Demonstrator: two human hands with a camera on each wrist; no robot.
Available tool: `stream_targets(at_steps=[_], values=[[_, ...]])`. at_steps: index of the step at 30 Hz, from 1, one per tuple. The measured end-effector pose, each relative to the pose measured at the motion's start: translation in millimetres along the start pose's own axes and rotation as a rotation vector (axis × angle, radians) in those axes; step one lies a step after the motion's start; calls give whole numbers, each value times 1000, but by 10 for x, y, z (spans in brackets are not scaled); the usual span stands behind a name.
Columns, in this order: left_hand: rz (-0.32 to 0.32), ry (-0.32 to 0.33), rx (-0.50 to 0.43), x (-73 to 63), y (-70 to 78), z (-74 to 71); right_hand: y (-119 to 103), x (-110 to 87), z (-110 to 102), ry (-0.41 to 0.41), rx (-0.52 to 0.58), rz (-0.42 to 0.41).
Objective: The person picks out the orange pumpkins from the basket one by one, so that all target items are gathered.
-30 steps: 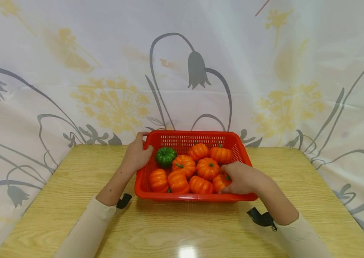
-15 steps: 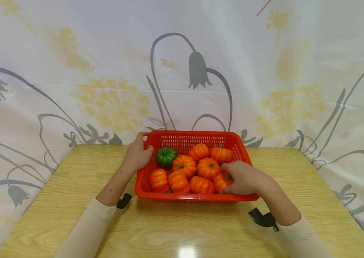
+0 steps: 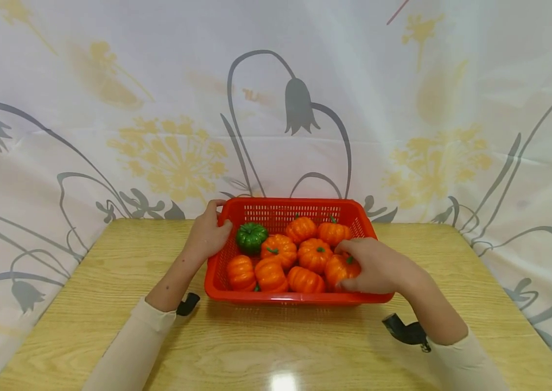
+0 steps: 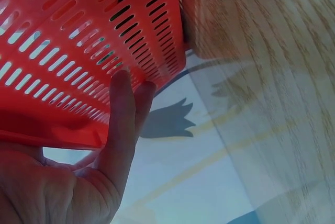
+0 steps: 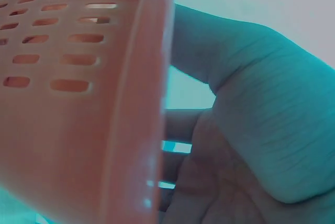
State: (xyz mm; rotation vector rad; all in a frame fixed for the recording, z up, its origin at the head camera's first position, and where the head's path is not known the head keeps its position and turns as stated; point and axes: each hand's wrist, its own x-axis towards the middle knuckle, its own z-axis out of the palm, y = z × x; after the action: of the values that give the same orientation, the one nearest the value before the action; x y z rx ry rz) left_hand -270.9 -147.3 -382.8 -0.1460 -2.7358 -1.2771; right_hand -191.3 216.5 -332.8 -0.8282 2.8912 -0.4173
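A red plastic basket [image 3: 276,297] holds one green pumpkin [image 3: 251,238] at its left and several small orange pumpkins [image 3: 316,255]. My left hand [image 3: 207,234] grips the basket's left rim. In the left wrist view, this hand [image 4: 57,187] has fingers stretched along the slotted outer wall. Over the front right corner, my right hand [image 3: 378,265] holds an orange pumpkin [image 3: 338,271], fingers behind it and thumb in front. The right wrist view shows the hand [image 5: 261,109] reaching past the basket wall [image 5: 63,130], which hides the pumpkin and fingertips.
Beneath the basket lies a light wood-grain table [image 3: 266,347]. A white flower-patterned curtain [image 3: 168,81] rises close behind the basket and along both sides. Black straps [image 3: 405,330] hang at the wrists.
My right hand has shifted slightly to the right and up, and the pumpkin in it has risen a little and shows more. The left hand stays on the rim.
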Motion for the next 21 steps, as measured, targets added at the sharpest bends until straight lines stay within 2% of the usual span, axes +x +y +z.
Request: stream_targets(at_steps=[4, 15, 21], values=[[5, 4, 5, -2, -4, -1, 22, -20, -27, 51, 12, -28], [-9, -3, 7, 2, -7, -3, 95, -108, -133, 149, 37, -27], [-24, -19, -18, -1, 3, -5, 168, -144, -176, 168, 32, -24]])
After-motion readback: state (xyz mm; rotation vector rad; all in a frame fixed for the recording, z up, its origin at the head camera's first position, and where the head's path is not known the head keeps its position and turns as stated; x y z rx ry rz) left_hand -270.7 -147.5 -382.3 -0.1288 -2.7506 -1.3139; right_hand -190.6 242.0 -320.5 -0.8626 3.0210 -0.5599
